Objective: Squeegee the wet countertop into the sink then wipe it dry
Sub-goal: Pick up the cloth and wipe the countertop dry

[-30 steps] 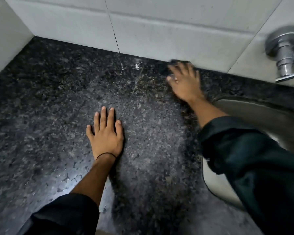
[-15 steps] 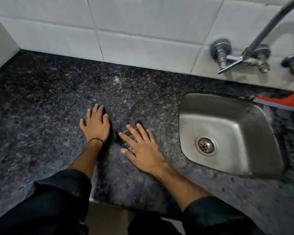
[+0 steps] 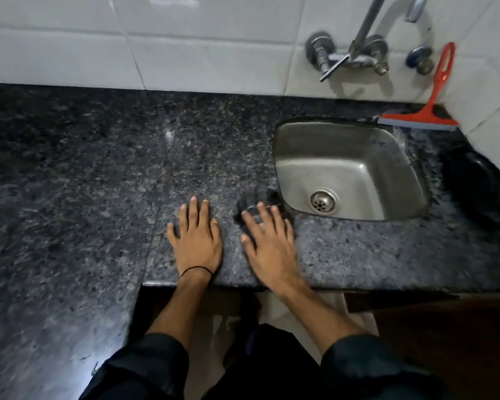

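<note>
The right hand (image 3: pixel 267 246) is lying flat on the dark speckled granite countertop (image 3: pixel 98 174), its fingers (image 3: pixel 264 212) spread and pressing down on a dark cloth (image 3: pixel 257 197) bunched at the sink's near-left corner; the open palm is spreading pressure over the rag so it soaks up more water than a pinch would, I judge. The left hand (image 3: pixel 197 241) is resting palm-down just beside it, fingers slightly spread and holding nothing, probably bracing the body near the counter's front edge. The red squeegee (image 3: pixel 427 111) is leaning against the tiled wall behind the steel sink (image 3: pixel 295 157), blade on the counter and well apart from both hands, which suggests the scraping is done and the drying pass is underway. The wall tap (image 3: pixel 352 53) is sitting above the basin, and a dark round object (image 3: pixel 479 192) at the far right is too dim to identify
</note>
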